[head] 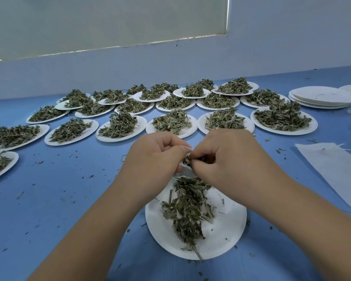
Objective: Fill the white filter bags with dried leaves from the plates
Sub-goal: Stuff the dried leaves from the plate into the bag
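One head-worn camera looked forward and down from the near side of the table (59,199). It sat close above the left hand (156,157) and right hand (221,159). Its wide angle reached past the plates (284,132) to the far wall (292,47).

Blue desk (69,199): rows of white plates (143,123) heaped with dried leaves (120,124); empty plate stack (322,98) far right; flat filter bag (332,171); scattered leaf crumbs (40,162).

Blue desk (59,199). Far half: blocked by rows of leaf-heaped white paper plates (130,136). Far right corner: stack of empty white paper plates (322,97). Right edge: flat white fabric filter bag (336,175). Near centre: single leaf-strewn white paper plate (227,236). Passage: bare near-left area, crumb-strewn.
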The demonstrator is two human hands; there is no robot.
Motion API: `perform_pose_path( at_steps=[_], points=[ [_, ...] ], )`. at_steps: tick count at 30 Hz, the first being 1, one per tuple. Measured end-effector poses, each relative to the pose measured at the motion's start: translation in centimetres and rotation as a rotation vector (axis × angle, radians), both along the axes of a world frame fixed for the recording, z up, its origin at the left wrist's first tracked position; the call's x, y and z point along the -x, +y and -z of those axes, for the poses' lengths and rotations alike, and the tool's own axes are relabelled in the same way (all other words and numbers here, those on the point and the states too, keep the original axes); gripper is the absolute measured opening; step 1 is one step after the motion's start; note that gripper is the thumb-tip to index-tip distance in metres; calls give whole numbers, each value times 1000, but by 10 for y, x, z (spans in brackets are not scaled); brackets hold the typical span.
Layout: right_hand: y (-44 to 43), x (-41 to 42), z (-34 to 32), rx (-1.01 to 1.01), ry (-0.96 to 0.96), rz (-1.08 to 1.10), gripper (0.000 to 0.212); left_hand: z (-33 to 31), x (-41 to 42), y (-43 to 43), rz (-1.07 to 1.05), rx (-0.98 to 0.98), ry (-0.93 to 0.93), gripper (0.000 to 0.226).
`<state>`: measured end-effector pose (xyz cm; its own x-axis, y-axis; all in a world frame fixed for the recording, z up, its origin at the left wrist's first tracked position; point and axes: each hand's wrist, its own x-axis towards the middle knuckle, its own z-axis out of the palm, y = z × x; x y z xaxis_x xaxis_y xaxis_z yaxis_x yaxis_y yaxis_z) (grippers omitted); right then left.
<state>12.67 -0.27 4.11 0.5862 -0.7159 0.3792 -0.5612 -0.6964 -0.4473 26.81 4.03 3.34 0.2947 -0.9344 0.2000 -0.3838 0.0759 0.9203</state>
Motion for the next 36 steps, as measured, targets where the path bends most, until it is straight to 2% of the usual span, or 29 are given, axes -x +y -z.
perform_pose_path(
  at_steps=[6, 15, 17, 19, 21, 29, 36],
  points=[
    [-1, 0, -1, -38, 6, 34, 17, 0, 0, 0, -18, 27, -63, 18],
    [-3, -9, 4, 61, 122, 58, 18, 7, 2, -2, -26, 78, -245, 22],
    [-3, -7, 7, 49, 53, 49, 14, 7, 1, -1, -36, 82, -267, 21],
    [-2, -4, 8, -1, -114, 42, 3, 6, 0, 0, -50, 87, -254, 20],
    [-2, -3, 9, -51, -229, 10, 7, 5, -1, 0, -55, 82, -263, 19],
    [-6, -1, 10, -214, -379, -77, 23, 2, -2, 3, -38, 111, -182, 22],
    [-8, -6, 15, -66, -336, 16, 19, 2, -3, 0, -64, 92, -168, 21]
  ],
)
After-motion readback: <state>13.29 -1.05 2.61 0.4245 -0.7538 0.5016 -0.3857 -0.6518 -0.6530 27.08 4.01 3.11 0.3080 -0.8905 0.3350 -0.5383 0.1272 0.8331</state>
